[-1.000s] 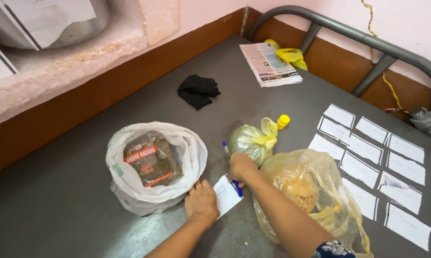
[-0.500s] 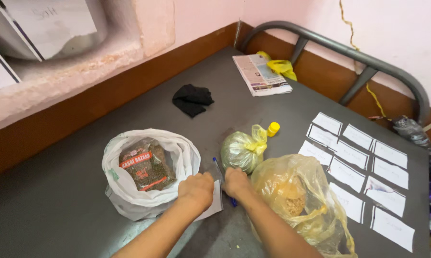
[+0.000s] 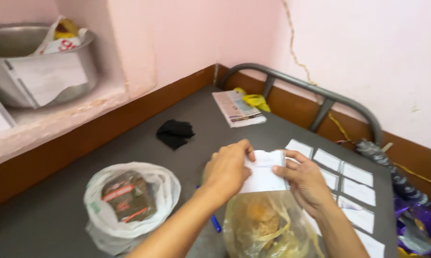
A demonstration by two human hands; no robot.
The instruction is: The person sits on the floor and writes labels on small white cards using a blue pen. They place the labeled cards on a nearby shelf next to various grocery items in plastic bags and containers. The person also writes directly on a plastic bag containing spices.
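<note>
Held up between both hands over the dark grey bench: a small white paper slip, raised above a crumpled yellow translucent plastic bag. Left hand gripping the slip's left edge, fingers curled and pinching the top corner. Right hand on the slip's right edge, fingers pinching it too. Just beneath the left wrist, part of a blue pen. To the left, an open white plastic bag holding a dark packet with a red label. Farther back, a black cloth and a folded newspaper. To the right, rows of white paper slips laid flat.
</note>
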